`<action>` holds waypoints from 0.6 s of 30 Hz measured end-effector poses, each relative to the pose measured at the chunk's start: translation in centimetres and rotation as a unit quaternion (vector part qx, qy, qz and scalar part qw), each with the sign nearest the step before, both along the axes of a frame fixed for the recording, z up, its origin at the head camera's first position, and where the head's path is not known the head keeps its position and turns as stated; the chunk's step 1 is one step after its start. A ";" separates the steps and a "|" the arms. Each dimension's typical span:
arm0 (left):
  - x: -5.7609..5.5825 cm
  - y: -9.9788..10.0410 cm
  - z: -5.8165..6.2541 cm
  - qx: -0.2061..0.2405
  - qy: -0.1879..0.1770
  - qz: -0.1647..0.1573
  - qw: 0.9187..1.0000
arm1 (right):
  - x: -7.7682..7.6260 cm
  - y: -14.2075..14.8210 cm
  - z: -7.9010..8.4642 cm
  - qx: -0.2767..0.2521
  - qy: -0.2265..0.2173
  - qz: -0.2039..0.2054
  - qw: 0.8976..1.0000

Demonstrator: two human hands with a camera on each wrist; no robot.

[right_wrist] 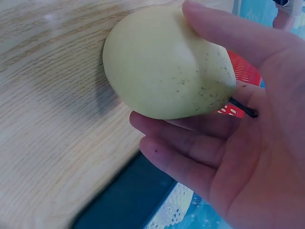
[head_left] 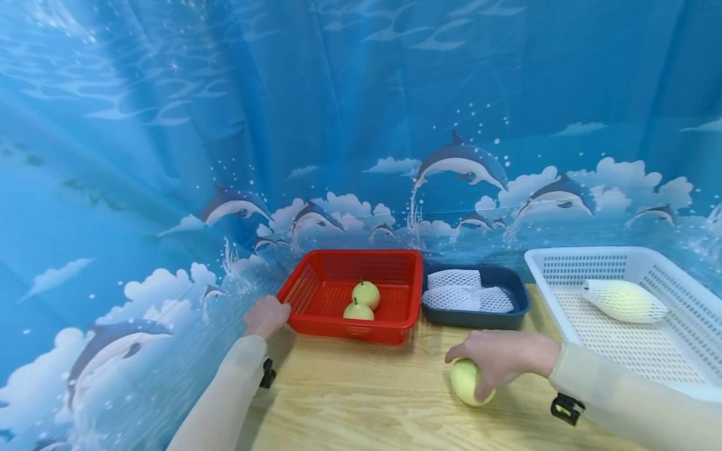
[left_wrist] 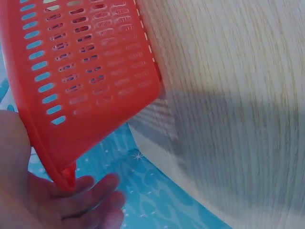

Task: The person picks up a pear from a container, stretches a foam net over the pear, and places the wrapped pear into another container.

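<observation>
R hand (head_left: 499, 357) has the pear (head_left: 464, 381) pinched b/w thumb and bent fingers over the near right part of the counter (head_left: 350, 388), nearer than the dark tray. Grip's from above, thumb on the near side, other fingers round the far side, prob. b/c a round, smooth fruit rolls if held from 1 side only. Stem points in twd the palm, so the blunt end is left free. Can't tell if the underside touches the wood.

L hand (head_left: 267, 317) is at the near left corner of the red basket (head_left: 321, 326), fingers close together and curled round the rim, prob. to steady it. 2 pears sit inside, touching or nearly so: a far pear (head_left: 366, 293) and a near pear (head_left: 358, 311), both stem up.

Dark tray (head_left: 474, 320) w/ white foam nets (head_left: 454, 297) is just right of the red basket; white basket (head_left: 626, 354) w/ a netted fruit (head_left: 626, 302) is far right. Side-by-side layout prob. keeps all within arm's reach, near strip left for handling.

Looks: held pear is pale yellow-green, plump, bare skin, brown specks clustered twd the stem end, short dark stem. No cuts visible on the side shown.
</observation>
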State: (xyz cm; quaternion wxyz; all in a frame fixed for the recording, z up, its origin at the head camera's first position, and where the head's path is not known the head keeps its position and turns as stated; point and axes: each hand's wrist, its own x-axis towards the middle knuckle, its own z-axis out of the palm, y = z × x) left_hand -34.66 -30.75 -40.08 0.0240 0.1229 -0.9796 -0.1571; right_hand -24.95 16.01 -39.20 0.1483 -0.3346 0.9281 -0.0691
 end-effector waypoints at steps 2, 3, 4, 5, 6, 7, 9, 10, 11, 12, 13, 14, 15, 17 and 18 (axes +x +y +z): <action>0.1 0.2 0.2 -0.007 0.019 0.006 1.000 | -0.1 0.1 0.1 0.002 -0.007 -0.007 1.000; 0.1 0.3 0.4 -0.015 0.033 0.003 0.999 | -0.1 0.1 0.1 0.003 -0.012 -0.009 1.000; 0.1 0.5 0.5 -0.025 0.049 0.000 0.998 | -0.1 0.1 0.2 0.003 -0.015 -0.010 1.000; 0.2 0.8 0.7 -0.034 0.064 -0.004 0.997 | -0.1 0.2 0.2 0.003 -0.017 -0.010 1.000; 0.2 1.1 0.9 -0.040 0.079 -0.009 0.996 | -0.1 0.2 0.2 0.003 -0.018 -0.010 1.000; 0.3 1.5 1.0 -0.047 0.095 -0.015 0.994 | -0.1 0.3 0.2 0.003 -0.017 -0.010 1.000; 0.6 2.4 1.5 -0.059 0.121 -0.029 0.990 | -0.1 0.4 0.2 0.002 -0.015 -0.010 1.000; 0.8 3.0 1.8 -0.057 0.130 -0.032 0.989 | 0.0 0.4 0.2 -0.001 -0.013 -0.010 1.000; 1.0 3.6 2.0 -0.052 0.139 -0.036 0.988 | 0.0 0.5 0.1 -0.003 -0.011 -0.009 1.000; 1.2 4.2 2.3 -0.048 0.147 -0.042 0.987 | 0.1 0.5 0.1 -0.006 -0.009 -0.008 1.000; 1.4 4.8 2.5 -0.043 0.152 -0.046 0.986 | 0.1 0.6 0.1 -0.009 -0.008 -0.007 1.000; 1.7 5.5 2.7 -0.035 0.157 -0.051 0.986 | 0.2 0.7 0.1 -0.014 -0.006 -0.006 1.000; 1.9 6.1 2.9 -0.022 0.164 -0.055 0.985 | 0.2 0.8 0.1 -0.018 -0.003 -0.005 1.000; 2.5 7.3 3.2 0.000 0.178 -0.066 0.982 | 0.3 1.0 0.1 -0.025 0.002 -0.001 1.000; 2.8 7.9 3.3 0.009 0.184 -0.075 0.980 | 0.3 1.2 0.1 -0.029 0.002 0.001 1.000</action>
